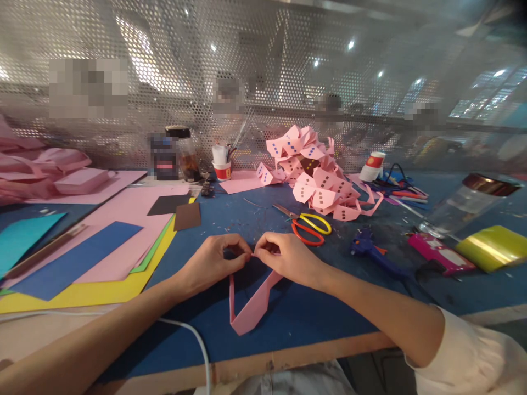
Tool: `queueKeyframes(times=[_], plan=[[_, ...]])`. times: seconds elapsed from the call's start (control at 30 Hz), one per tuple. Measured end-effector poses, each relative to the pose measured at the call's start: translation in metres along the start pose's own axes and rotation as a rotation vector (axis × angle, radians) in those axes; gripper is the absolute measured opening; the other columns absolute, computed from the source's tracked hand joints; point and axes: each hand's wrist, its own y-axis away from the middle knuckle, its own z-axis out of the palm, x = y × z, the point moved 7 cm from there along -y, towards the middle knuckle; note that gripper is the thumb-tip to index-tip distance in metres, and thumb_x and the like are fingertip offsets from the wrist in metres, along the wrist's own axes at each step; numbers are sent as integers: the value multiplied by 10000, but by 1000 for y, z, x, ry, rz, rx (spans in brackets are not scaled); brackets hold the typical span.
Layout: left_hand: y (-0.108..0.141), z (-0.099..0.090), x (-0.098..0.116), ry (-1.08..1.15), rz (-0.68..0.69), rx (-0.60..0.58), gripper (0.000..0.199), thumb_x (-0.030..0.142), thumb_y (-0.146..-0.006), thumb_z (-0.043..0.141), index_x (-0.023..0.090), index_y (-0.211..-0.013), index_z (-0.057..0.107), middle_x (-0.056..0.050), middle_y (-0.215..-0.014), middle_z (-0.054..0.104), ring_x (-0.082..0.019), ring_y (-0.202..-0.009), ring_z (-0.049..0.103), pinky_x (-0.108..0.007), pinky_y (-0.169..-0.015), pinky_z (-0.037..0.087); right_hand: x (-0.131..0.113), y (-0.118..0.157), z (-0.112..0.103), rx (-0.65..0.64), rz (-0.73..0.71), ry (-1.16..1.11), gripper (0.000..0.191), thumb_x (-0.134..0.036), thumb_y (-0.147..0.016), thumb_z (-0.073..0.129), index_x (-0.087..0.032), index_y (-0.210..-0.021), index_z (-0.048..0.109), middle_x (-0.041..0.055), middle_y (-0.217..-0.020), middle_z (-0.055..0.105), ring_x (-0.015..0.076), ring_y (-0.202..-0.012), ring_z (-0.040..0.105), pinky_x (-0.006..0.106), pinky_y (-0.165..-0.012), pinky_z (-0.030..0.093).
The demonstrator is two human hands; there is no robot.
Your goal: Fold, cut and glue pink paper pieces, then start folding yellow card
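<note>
A folded pink paper strip (252, 310) hangs in a loop below my two hands, over the blue tabletop. My left hand (222, 257) pinches one end of it between thumb and forefinger. Close beside it, my right hand (284, 255) pinches the strip too, with its fingers curled inward. The fingertips of both hands nearly meet, and they hide the spot where the ends come together. Just beyond my right hand lie scissors (307, 227) with one yellow and one red handle, blades spread. A dark blue glue gun (374, 252) rests to the right.
Pink folded pieces with small dark squares (313, 170) are heaped at the back. Coloured sheets, among them a blue one (82, 260), cover the left side. A white cable (193, 329) crosses the front. Jars, paper cups and a magenta tool (440, 253) stand or lie around.
</note>
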Motion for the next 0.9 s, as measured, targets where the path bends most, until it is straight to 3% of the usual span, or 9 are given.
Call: queueKeyframes(times=[0.23, 0.43, 0.67, 0.9], plan=[[1, -2, 4, -79, 35, 49, 98, 193, -802, 598, 214, -803, 693, 35, -800, 716, -142, -786, 653, -245, -762, 468, -1, 1, 1, 10, -9, 28, 104, -219, -901, 569, -212, -849, 658, -15, -799, 698, 121, -719, 609, 232, -659, 406], [4, -7, 13, -241, 155, 177, 61, 152, -770, 578, 192, -763, 623, 19, -763, 660, -148, -759, 626, -258, -736, 457, -9, 3, -1, 30, -50, 33, 204, -327, -968, 526, -207, -858, 649, -12, -759, 668, 119, -688, 589, 230, -632, 392], [4, -5, 12, -161, 159, 135, 119, 166, -838, 556, 207, -869, 664, 20, -839, 691, -142, -804, 639, -244, -765, 468, -4, 2, -1, 47, -26, 19, 121, -276, -941, 560, -212, -898, 654, -10, -793, 691, 127, -723, 623, 232, -657, 415], [5, -7, 18, -225, 226, 157, 100, 157, -837, 555, 200, -830, 645, 15, -804, 675, -142, -781, 628, -247, -748, 461, -2, 2, 1, 45, -33, 21, 99, -246, -928, 565, -219, -913, 660, -8, -810, 705, 135, -739, 643, 242, -677, 437]])
